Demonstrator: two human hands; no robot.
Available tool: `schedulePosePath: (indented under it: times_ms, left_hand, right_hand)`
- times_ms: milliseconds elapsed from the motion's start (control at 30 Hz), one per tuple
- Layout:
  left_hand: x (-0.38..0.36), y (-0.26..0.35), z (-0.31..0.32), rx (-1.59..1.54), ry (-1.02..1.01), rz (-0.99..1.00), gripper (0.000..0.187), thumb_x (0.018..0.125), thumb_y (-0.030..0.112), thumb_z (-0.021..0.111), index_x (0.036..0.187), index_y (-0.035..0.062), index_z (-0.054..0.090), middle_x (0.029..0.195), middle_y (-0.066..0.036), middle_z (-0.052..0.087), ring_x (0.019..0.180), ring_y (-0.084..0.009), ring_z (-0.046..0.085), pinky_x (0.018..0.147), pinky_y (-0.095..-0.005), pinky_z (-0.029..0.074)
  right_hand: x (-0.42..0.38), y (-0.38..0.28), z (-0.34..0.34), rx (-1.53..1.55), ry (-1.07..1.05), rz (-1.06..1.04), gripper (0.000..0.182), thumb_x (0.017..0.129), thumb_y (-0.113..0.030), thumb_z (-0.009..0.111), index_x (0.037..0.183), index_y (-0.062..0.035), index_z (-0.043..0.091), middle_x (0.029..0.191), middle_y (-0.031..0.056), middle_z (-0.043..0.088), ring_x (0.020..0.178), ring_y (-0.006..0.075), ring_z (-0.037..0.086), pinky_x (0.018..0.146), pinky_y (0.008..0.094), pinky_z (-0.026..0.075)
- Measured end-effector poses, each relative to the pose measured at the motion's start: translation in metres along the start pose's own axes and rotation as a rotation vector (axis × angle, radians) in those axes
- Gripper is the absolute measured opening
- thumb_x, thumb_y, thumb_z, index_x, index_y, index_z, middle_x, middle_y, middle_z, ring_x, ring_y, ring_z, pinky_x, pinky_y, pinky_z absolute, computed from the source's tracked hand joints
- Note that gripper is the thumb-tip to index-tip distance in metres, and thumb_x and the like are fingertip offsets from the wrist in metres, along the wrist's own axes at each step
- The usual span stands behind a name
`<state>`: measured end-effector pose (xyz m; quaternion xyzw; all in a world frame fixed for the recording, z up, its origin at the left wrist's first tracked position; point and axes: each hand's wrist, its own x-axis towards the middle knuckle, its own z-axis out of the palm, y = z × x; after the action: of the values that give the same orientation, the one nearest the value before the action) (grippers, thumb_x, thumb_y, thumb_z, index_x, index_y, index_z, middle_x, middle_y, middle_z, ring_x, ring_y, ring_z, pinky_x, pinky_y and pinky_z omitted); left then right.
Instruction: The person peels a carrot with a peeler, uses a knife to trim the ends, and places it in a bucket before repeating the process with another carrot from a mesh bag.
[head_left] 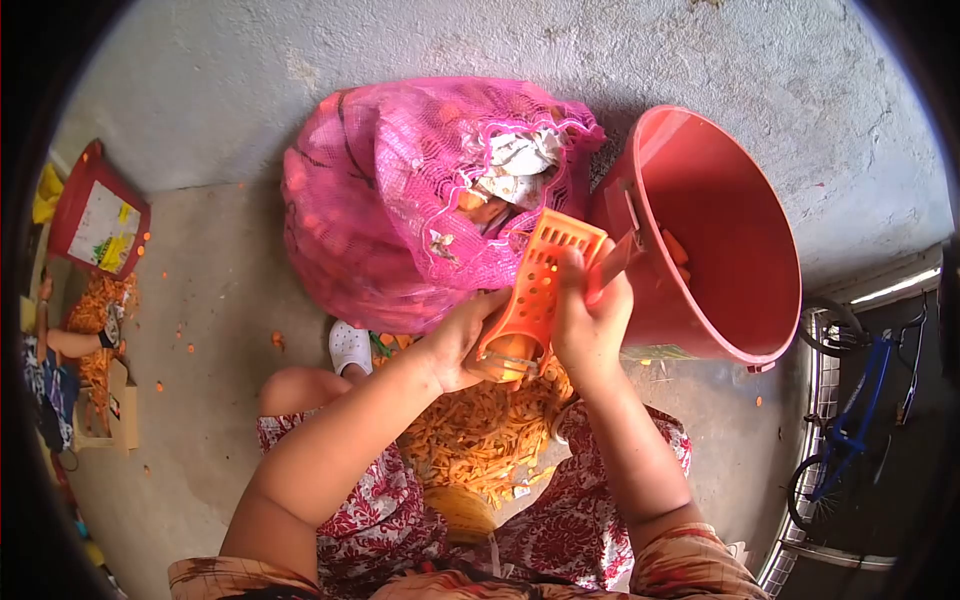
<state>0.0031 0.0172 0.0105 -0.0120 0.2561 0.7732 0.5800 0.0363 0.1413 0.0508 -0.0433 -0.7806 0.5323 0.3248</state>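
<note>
Between my hands is an orange plastic grater-like tool with slots and round holes, tilted upward. My left hand is closed around its lower left side. An orange piece that looks like carrot shows at its lower end. My right hand is closed, its thumb pressed along the tool's right edge. That hand also grips a red-handled tool with a flat end, perhaps a knife. Below my hands, a heap of orange peelings lies between my legs.
A pink mesh sack of carrots leans against the wall, its mouth open. On the right stands a red bucket with some carrots inside. A blue bicycle is at far right. Another person's leg and a red tub are at far left.
</note>
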Motion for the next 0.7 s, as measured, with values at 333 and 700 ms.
schedulePosePath:
  times_ms: [333, 700]
  left_hand:
    - [0.011, -0.009, -0.007, -0.028, -0.003, 0.043, 0.040, 0.089, 0.037, 0.029, 0.102, 0.0058, 0.049, 0.082, -0.010, 0.059, 0.065, -0.0226, 0.059, 0.049, -0.0357, 0.048]
    - [-0.003, -0.008, 0.003, 0.119, -0.101, -0.038, 0.037, 0.089, 0.036, 0.035, 0.109, 0.0069, 0.047, 0.093, -0.008, 0.057, 0.075, -0.0175, 0.058, 0.065, -0.0327, 0.049]
  right_hand:
    - [-0.007, -0.007, 0.000, -0.064, -0.067, -0.003, 0.022, 0.084, -0.012, 0.051, 0.070, -0.0015, 0.038, 0.051, 0.0119, 0.046, 0.045, 0.0103, 0.044, 0.043, 0.0268, 0.037]
    - [0.031, 0.042, -0.033, -0.394, 0.336, -0.001, 0.019, 0.085, -0.015, 0.049, 0.075, 0.0003, 0.046, 0.057, 0.0157, 0.049, 0.048, 0.0209, 0.049, 0.046, 0.0296, 0.040]
